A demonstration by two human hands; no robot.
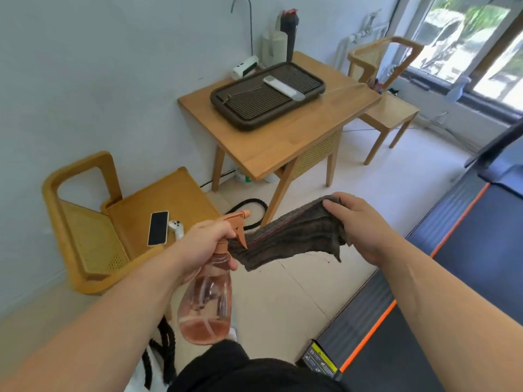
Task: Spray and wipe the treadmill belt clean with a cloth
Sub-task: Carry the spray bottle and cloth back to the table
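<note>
A: Left hand (203,244), lower centre of the frame: fingers curled tight around the neck of the spray bottle (206,301), its orange nozzle (236,219) pointing right at the cloth (291,236).

B: And the right hand (356,224)?

A: Fingers pinched shut on the cloth's upper right corner. The cloth is dark, striped and rumpled, stretched in the air between both hands.

B: The bottle?

A: Clear pink, a little liquid at the bottom. The treadmill belt (481,250), dark with an orange edge stripe, runs down the right side.

The treadmill belt (464,278) is cut off by the right and bottom edges. The left hand (203,244) hides the spray bottle (208,301) neck. Warning label (319,357) text is illegible.
</note>
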